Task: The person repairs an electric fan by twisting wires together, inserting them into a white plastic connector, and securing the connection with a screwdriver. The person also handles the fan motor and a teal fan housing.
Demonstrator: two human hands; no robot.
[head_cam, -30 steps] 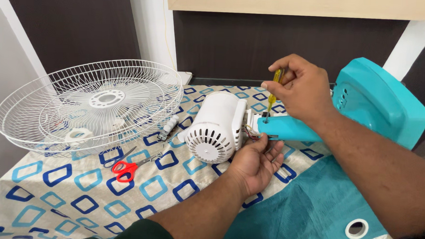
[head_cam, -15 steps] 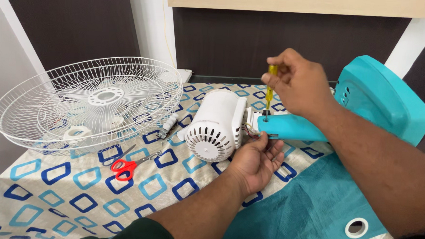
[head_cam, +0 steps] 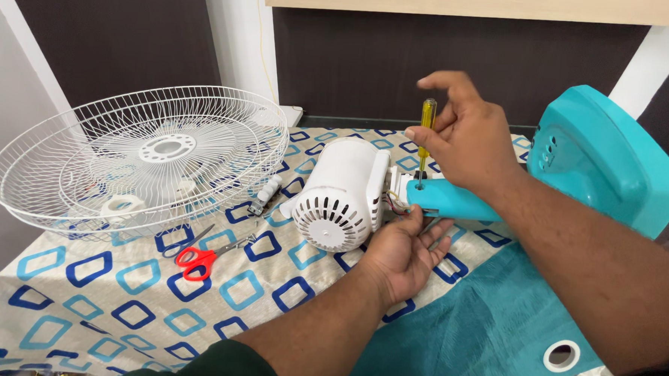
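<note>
A white fan motor housing (head_cam: 343, 194) lies on its side on the patterned cloth, joined to a teal neck (head_cam: 451, 201) that runs to the teal fan base (head_cam: 608, 158). My right hand (head_cam: 464, 137) holds a yellow-handled screwdriver (head_cam: 426, 132) upright, its tip set in the teal neck close to the motor. Under that joint my left hand (head_cam: 404, 253) rests palm up, fingers touching the underside of the neck.
Two stacked white wire fan guards (head_cam: 137, 153) sit at the left. Red-handled scissors (head_cam: 200, 257) and a small white knob (head_cam: 265, 196) lie on the cloth (head_cam: 119, 299). A teal curtain with eyelets (head_cam: 494, 330) covers the front right. A dark wall stands behind.
My right hand has loosened its wrap on the screwdriver, and the fingers are now lifted around the handle. The left hand stays under the neck.
</note>
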